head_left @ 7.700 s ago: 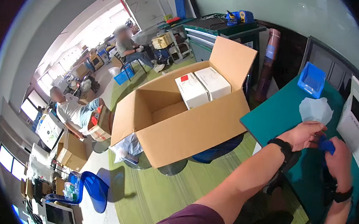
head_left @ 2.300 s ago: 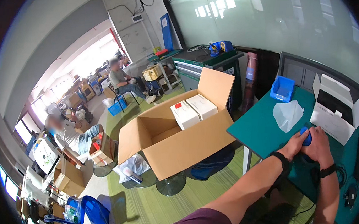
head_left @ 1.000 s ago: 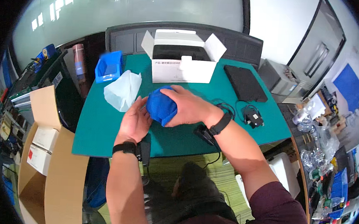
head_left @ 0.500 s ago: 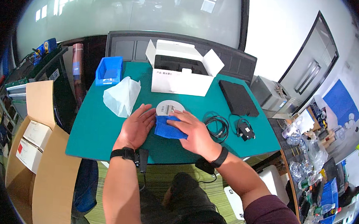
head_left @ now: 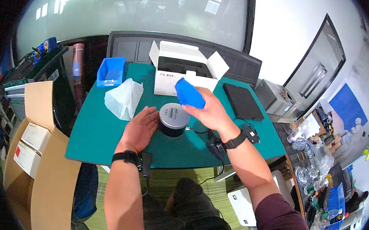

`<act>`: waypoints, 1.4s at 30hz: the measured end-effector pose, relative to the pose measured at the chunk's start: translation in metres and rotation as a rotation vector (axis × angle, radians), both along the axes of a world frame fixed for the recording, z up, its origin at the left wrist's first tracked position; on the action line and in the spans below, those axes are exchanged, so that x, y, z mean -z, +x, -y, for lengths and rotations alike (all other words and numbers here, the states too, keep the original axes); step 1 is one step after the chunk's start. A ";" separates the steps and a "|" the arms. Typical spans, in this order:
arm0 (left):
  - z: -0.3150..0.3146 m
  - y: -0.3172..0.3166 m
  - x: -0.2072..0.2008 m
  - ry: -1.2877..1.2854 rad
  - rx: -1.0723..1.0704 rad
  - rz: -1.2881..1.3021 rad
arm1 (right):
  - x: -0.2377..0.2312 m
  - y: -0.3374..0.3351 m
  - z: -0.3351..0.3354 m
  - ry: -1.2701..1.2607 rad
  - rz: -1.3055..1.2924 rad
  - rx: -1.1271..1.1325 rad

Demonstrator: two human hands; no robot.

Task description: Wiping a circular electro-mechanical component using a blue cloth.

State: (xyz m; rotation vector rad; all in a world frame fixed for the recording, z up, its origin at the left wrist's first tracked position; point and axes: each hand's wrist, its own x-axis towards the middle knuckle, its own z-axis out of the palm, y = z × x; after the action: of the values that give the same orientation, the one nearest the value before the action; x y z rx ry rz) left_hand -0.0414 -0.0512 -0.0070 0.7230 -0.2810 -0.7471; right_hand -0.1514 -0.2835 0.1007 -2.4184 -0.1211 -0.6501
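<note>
Two poses: right hand (head_left: 211, 111) pinching blue cloth (head_left: 189, 94) off the gadget (head_left: 173, 119), left hand (head_left: 138, 129) cupped empty beside it, probably for steadying.

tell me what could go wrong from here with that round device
The left hand, close beside the silver-topped cylindrical device, might nudge it. The right hand, holding the blue cloth, could catch the thin black cable at the device's side and perhaps tug or tip it.
</note>
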 end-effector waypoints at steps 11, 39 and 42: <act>0.000 -0.004 -0.004 -0.030 0.012 0.010 | 0.031 0.026 -0.033 -0.309 -0.020 -0.201; 0.028 -0.001 0.002 -0.151 0.049 0.101 | 0.050 0.075 0.023 0.588 -0.411 -0.273; 0.009 0.004 0.014 -0.154 0.040 0.162 | 0.059 0.074 -0.003 0.645 -0.305 -0.266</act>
State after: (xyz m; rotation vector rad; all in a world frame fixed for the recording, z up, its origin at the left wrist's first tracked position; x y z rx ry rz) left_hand -0.0370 -0.0603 -0.0212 0.6335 -0.4968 -0.6977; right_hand -0.0772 -0.2801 0.0414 -1.8033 -0.0861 -0.1527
